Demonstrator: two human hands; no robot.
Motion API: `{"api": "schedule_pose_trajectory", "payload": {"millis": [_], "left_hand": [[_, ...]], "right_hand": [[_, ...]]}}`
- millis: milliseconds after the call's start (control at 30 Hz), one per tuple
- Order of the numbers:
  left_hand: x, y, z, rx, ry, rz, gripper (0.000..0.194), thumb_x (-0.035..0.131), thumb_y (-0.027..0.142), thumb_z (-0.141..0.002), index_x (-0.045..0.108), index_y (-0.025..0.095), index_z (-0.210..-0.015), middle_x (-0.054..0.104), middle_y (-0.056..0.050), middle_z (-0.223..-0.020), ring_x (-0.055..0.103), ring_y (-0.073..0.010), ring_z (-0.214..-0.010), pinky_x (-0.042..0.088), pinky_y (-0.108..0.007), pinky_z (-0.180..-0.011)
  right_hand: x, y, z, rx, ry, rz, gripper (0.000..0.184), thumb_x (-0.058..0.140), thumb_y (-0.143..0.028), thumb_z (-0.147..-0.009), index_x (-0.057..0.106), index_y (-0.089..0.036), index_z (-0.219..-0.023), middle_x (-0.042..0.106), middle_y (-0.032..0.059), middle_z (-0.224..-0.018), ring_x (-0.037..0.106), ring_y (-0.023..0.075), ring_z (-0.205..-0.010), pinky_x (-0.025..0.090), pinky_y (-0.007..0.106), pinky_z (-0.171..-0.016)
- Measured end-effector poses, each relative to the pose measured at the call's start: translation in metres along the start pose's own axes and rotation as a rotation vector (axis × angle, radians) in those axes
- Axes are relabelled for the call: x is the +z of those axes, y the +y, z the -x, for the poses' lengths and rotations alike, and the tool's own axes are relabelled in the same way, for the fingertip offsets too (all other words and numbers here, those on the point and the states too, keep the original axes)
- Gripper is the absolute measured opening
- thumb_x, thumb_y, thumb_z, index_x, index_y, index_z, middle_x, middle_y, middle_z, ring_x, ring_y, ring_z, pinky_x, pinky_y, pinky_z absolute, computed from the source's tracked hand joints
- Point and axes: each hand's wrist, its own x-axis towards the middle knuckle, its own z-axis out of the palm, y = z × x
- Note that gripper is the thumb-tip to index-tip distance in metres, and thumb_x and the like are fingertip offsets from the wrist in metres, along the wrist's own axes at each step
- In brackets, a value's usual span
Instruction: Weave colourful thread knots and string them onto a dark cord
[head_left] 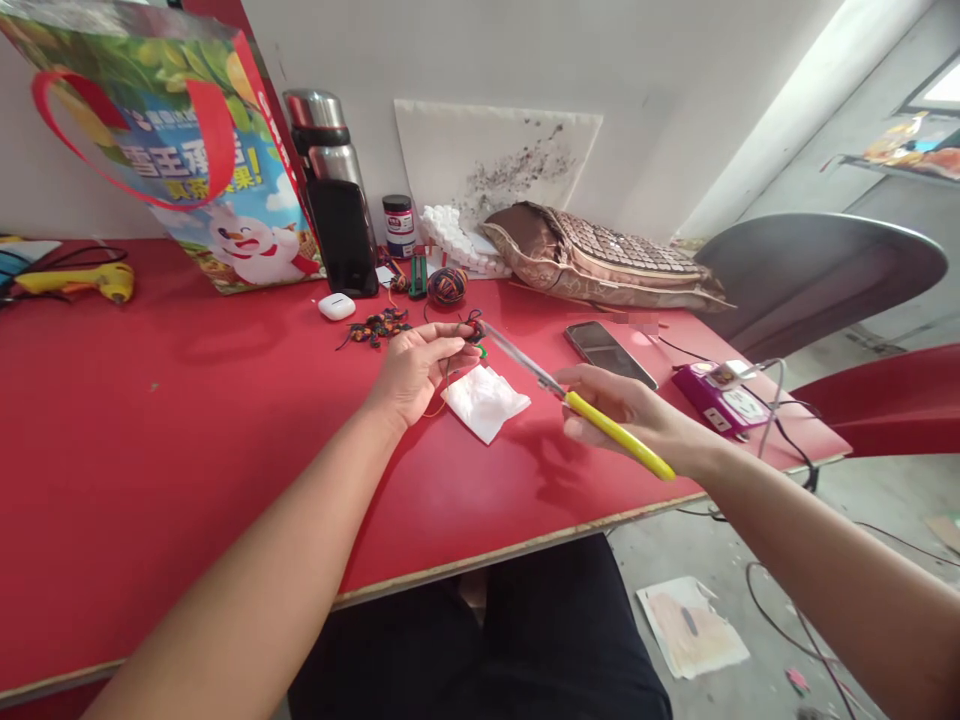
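Between the fingertips of my left hand (420, 368) is a small dark piece of multicoloured yarn work (475, 326), with a loose strand hanging below. My right hand (622, 410) is closed on a pair of scissors (619, 435) with yellow handles. Their metal blades point up and left, the tips at or very near the yarn piece; whether they touch it I cannot tell. A bit of green shows just under my left fingertips. Below them a white tissue (486, 402) lies on the red table (247, 450). Several knotted yarn pieces (379, 327) lie beyond my left hand.
A yarn ball (448, 287), white earbud case (337, 307), upright black phone (343, 240), steel flask (334, 150) and jar (399, 226) stand behind. A shopping bag (225, 180) and yellow glue gun (79, 282) are left. Another phone (609, 352) and a purple power strip (720, 398) lie right.
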Motion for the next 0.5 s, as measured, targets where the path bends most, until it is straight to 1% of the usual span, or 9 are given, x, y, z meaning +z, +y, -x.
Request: {"api": "schedule_pose_trajectory", "payload": {"millis": [67, 167, 300, 400, 500], "left_hand": [[-0.001, -0.0001, -0.0005, 0.01, -0.036, 0.012, 0.012, 0.066, 0.009, -0.083, 0.078, 0.009, -0.084, 0.079, -0.009, -0.079, 0.074, -0.0143, -0.065, 0.062, -0.027, -0.072], [-0.0025, 0.0007, -0.0015, -0.005, -0.064, 0.028, 0.018, 0.062, 0.011, -0.087, 0.08, 0.009, -0.084, 0.079, -0.011, -0.08, 0.074, -0.0142, -0.064, 0.062, -0.026, -0.069], [-0.003, 0.0029, -0.0014, -0.039, -0.07, 0.02, 0.019, 0.063, 0.005, -0.086, 0.082, 0.008, -0.085, 0.078, -0.01, -0.075, 0.072, -0.0122, -0.061, 0.061, -0.022, -0.067], [-0.0028, 0.0035, -0.0006, -0.054, -0.08, 0.015, 0.022, 0.062, 0.0, -0.083, 0.082, 0.009, -0.084, 0.078, -0.01, -0.074, 0.072, -0.0128, -0.06, 0.059, -0.021, -0.062], [-0.0026, 0.0034, 0.0004, -0.076, -0.108, -0.009, 0.023, 0.062, 0.0, -0.082, 0.083, 0.009, -0.086, 0.074, -0.009, -0.064, 0.072, -0.0141, -0.057, 0.057, -0.02, -0.058]], "right_hand": [[0.0031, -0.0062, -0.0014, -0.015, -0.044, 0.032, 0.055, 0.083, -0.061, -0.081, 0.069, -0.021, -0.116, 0.058, -0.0002, -0.08, 0.052, 0.0156, -0.072, 0.045, 0.03, -0.066], [0.0051, -0.0101, -0.0036, -0.002, -0.054, 0.037, 0.057, 0.082, -0.065, -0.08, 0.07, -0.02, -0.113, 0.056, -0.0009, -0.077, 0.05, 0.0155, -0.069, 0.044, 0.03, -0.064], [0.0044, -0.0097, -0.0058, 0.06, -0.048, -0.008, 0.06, 0.085, -0.068, -0.074, 0.07, -0.02, -0.107, 0.058, -0.0014, -0.071, 0.049, 0.0148, -0.065, 0.042, 0.029, -0.06], [0.0041, -0.0082, -0.0075, 0.088, -0.059, -0.063, 0.061, 0.088, -0.067, -0.071, 0.07, -0.02, -0.106, 0.061, -0.0006, -0.071, 0.051, 0.0145, -0.064, 0.043, 0.029, -0.058], [0.0049, -0.0066, -0.0095, 0.099, -0.072, -0.096, 0.061, 0.089, -0.067, -0.07, 0.07, -0.02, -0.104, 0.061, -0.0015, -0.069, 0.05, 0.0132, -0.061, 0.041, 0.028, -0.056]]}}
